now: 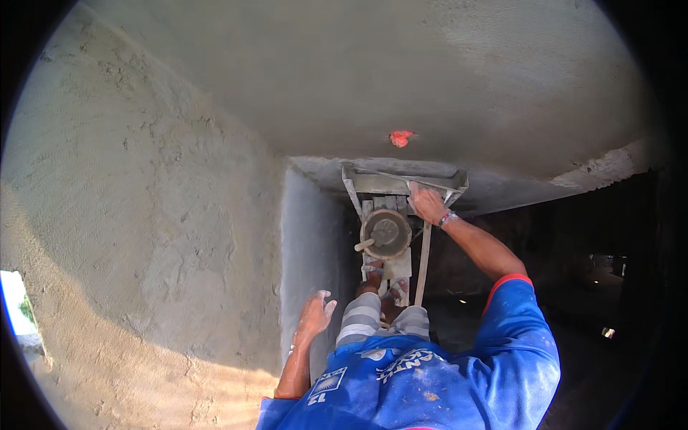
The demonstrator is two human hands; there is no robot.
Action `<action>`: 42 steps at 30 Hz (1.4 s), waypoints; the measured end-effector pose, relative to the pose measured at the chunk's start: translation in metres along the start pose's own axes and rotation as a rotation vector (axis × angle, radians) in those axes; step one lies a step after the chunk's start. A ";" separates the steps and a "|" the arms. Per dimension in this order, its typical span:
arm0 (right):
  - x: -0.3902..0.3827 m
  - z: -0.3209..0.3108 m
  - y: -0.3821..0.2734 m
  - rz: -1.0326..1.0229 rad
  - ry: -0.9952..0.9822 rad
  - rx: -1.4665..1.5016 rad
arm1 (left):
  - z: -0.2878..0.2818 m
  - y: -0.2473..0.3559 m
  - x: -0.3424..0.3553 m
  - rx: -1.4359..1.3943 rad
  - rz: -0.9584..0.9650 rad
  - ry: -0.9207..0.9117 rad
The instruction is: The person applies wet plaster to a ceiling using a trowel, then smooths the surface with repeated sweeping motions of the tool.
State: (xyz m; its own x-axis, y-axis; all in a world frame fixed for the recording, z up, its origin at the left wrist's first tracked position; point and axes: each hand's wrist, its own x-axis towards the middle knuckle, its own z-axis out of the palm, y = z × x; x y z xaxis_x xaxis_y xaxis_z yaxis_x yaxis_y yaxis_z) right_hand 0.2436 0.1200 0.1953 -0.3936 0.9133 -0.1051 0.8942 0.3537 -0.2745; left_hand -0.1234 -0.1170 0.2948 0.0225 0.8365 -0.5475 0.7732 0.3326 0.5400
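My right hand [428, 203] reaches over the top of a grey frame [401, 185], its fingers bent at a thin pale strip that crosses there; whatever lies under the palm is hidden. Apart from the bent thumb, the fingers of my left hand [314, 314] are loosely curled with a gap between, and nothing shows in them. It is nearest the pale wall edge, with whitish smears on its fingertips. Between my feet and the frame stands a round bucket [367, 228] with grey wet mix [388, 233] inside. A tool handle [364, 245] sticks out over its left rim.
My feet stand on narrow boards [398, 266] beside the bucket. A long wooden pole [423, 266] runs down on the right. Rough plaster covers the left wall [143, 215]; a smooth grey surface [401, 79] ahead carries an orange-red patch [400, 138]. A dark space lies at right.
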 end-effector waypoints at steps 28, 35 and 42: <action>0.169 0.061 -0.040 -0.033 0.185 0.020 | 0.038 -0.043 -0.036 -0.107 -0.341 0.070; 0.161 -0.011 -0.088 -0.019 0.278 0.108 | 0.046 -0.044 -0.022 -0.110 -0.227 0.056; 0.139 -0.167 -0.124 -0.050 0.299 0.189 | 0.021 -0.030 -0.013 -0.116 -0.160 0.142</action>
State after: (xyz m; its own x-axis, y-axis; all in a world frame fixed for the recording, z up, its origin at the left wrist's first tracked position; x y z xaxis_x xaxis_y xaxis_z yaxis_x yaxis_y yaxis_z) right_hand 0.1138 0.2372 0.3747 -0.3309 0.9244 0.1897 0.8093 0.3814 -0.4468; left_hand -0.1335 -0.1471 0.2727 -0.1903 0.8191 -0.5412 0.6818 0.5069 0.5274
